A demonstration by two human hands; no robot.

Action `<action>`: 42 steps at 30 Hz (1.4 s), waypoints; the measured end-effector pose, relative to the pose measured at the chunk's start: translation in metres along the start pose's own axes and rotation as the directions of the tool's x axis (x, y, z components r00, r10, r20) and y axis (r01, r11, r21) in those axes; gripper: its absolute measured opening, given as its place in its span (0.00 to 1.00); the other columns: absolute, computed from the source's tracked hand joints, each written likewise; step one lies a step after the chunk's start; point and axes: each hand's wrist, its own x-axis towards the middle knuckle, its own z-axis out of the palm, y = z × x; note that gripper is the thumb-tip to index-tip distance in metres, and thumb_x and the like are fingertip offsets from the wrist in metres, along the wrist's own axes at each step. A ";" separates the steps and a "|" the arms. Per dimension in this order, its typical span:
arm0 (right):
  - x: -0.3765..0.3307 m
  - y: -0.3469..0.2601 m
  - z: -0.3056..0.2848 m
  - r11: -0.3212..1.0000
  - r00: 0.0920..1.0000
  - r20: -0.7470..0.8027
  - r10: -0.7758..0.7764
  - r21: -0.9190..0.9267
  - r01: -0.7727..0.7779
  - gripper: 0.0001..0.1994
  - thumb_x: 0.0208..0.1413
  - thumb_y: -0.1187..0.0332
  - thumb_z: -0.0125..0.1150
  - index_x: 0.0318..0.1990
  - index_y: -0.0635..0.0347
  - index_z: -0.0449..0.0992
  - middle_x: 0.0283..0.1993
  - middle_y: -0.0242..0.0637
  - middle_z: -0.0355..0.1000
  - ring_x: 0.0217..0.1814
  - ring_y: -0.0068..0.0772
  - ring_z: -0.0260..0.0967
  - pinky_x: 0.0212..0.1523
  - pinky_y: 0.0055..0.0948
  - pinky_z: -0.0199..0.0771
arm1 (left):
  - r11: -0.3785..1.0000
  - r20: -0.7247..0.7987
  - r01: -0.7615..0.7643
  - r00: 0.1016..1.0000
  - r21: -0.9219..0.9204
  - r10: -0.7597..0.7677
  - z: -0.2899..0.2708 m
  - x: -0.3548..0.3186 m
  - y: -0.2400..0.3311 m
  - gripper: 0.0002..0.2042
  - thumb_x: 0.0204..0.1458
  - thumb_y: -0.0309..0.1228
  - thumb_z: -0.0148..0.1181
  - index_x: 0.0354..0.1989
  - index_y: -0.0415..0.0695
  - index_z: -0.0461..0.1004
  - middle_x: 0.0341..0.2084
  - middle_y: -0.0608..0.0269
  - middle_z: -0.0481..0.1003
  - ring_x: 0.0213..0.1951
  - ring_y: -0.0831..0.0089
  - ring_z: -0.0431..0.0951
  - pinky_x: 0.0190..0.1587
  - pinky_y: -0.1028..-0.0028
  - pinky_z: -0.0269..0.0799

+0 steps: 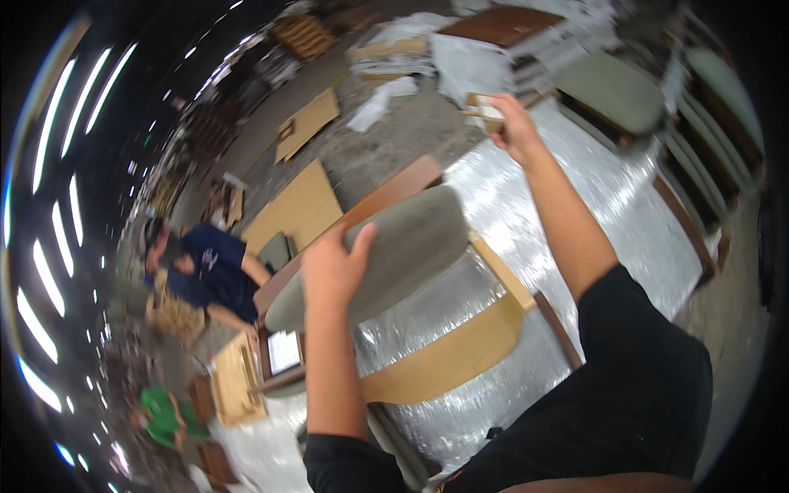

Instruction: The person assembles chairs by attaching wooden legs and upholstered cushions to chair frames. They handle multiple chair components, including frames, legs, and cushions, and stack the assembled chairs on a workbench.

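Cushion (407, 242) runs, long axis, lower-L to upper-R, L grip (331, 269) spread over it, R grip (518, 133) clutching sm blk (492, 119).

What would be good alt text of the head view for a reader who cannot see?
A person's right hand grips a small tan object; the left hand, thumb spread, is in front of a grey-green cushion near shiny silvery sheeting. A co-worker in dark blue is at left.
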 end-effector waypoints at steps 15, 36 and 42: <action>-0.218 -0.004 0.315 0.035 0.365 0.917 -0.162 -0.364 0.931 0.32 0.61 0.54 0.70 0.69 0.56 0.69 0.60 0.47 0.73 0.60 0.47 0.73 0.63 0.42 0.72 | -0.053 -0.235 -0.395 0.644 -0.917 -0.728 -0.075 -0.155 -0.222 0.17 0.70 0.37 0.52 0.61 0.40 0.70 0.42 0.43 0.81 0.33 0.56 0.87 0.34 0.63 0.90; -0.195 0.038 0.309 -0.103 0.696 0.662 0.278 -0.700 0.707 0.35 0.51 0.52 0.76 0.64 0.54 0.73 0.63 0.48 0.73 0.67 0.54 0.69 0.67 0.46 0.68 | 0.207 -0.105 0.056 0.718 -0.977 -0.688 -0.024 -0.095 -0.329 0.22 0.70 0.35 0.49 0.69 0.40 0.65 0.55 0.46 0.77 0.56 0.54 0.79 0.54 0.60 0.80; -0.200 0.041 0.302 -0.167 0.711 0.668 0.221 -0.692 0.702 0.35 0.51 0.51 0.75 0.64 0.55 0.72 0.64 0.45 0.72 0.69 0.53 0.66 0.69 0.51 0.61 | 0.311 -0.071 0.167 0.774 -0.936 -0.629 -0.015 -0.092 -0.314 0.27 0.72 0.41 0.46 0.76 0.44 0.56 0.70 0.38 0.65 0.72 0.48 0.65 0.70 0.59 0.61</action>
